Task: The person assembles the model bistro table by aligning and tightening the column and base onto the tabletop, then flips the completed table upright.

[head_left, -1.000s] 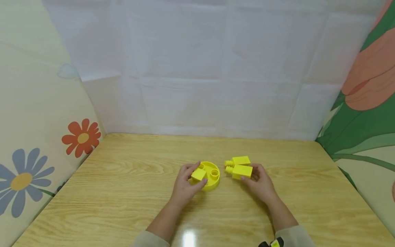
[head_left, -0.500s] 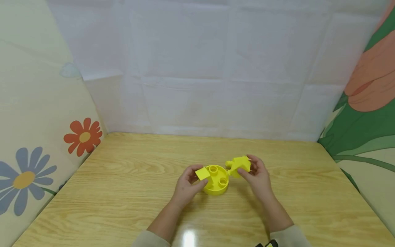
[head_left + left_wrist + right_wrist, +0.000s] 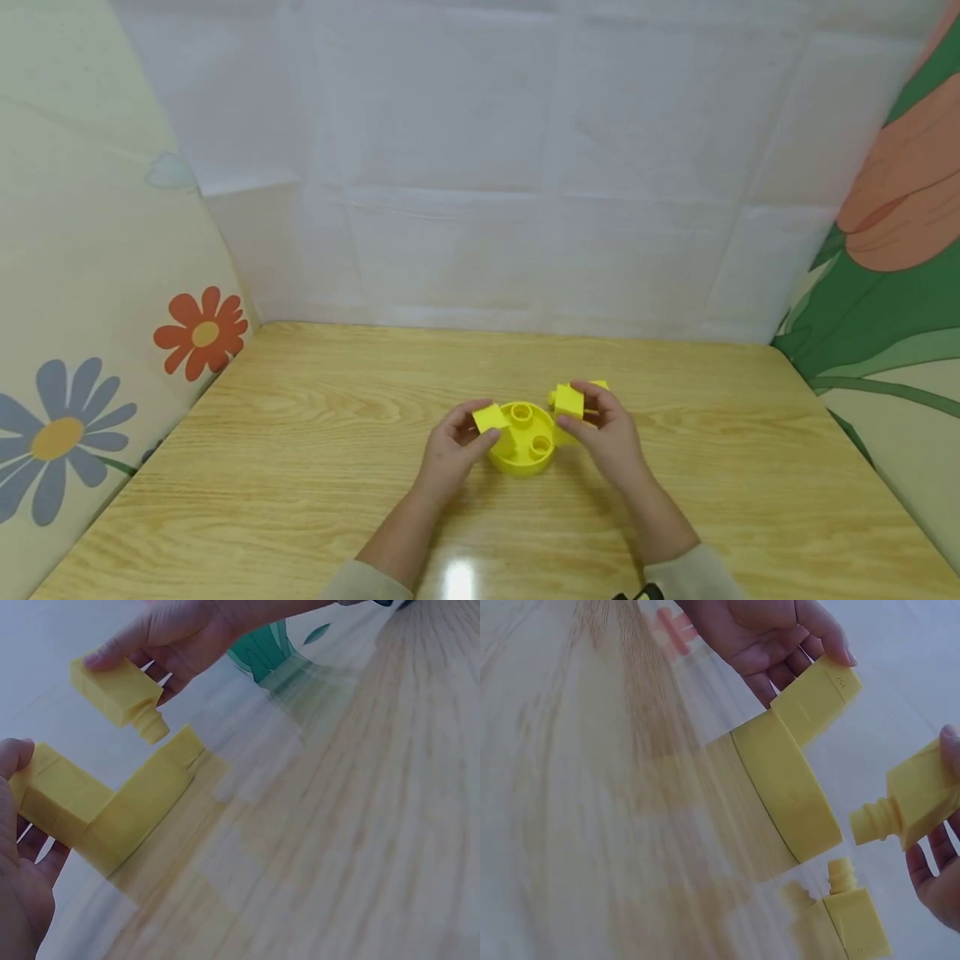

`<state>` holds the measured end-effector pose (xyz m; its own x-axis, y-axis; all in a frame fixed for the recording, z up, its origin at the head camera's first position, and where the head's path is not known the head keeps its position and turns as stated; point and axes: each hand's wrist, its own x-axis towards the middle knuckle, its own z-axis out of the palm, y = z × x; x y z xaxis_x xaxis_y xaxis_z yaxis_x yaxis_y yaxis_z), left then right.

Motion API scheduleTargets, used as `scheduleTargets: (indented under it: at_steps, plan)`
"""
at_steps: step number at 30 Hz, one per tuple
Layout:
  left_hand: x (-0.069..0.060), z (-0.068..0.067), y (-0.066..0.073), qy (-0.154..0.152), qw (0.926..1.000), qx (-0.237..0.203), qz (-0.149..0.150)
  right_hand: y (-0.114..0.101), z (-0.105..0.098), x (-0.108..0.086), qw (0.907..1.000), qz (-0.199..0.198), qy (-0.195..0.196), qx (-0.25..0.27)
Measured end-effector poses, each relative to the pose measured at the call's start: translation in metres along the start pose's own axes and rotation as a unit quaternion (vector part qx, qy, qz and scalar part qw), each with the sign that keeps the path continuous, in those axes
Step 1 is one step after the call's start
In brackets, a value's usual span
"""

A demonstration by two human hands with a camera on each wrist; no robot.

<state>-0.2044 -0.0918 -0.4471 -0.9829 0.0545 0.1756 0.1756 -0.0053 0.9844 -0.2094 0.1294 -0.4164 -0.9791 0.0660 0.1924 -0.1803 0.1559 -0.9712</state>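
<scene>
In the head view, my left hand (image 3: pixel 452 446) pinches the top of a yellow rectangular leg block (image 3: pixel 491 418) standing at the left side of a round yellow base (image 3: pixel 517 467). Two ring-shaped sockets show inside that base, which rests on the table. My right hand (image 3: pixel 617 442) grips a second yellow leg block (image 3: pixel 926 791) just right of the base. Its threaded plug points down in the left wrist view and is apart from the base. A third yellow leg block (image 3: pixel 859 922) lies on the table, partly hidden behind my right hand in the head view.
The wood-grain table (image 3: pixel 300 467) spreads around the pieces. A white sheet (image 3: pixel 480 167) hangs behind it, and flower-patterned cloths (image 3: pixel 82 275) stand at both sides.
The round base and left block have shifted slightly right. My right hand has lifted one block, turned it from lying flat to plug-down, and moved it left toward the base.
</scene>
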Motion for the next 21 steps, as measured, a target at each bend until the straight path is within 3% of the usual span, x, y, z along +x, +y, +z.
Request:
scheduleTargets:
  at_steps: [11,21]
  plan:
    - [0.002,-0.003,-0.001,0.006,0.9998,-0.021,-0.002,-0.002,0.024,-0.005,0.9993,-0.018,-0.031,-0.006]
    - [0.001,-0.004,-0.001,0.001,1.0,-0.007,0.001,0.003,0.028,-0.005,0.9985,-0.024,-0.041,-0.026]
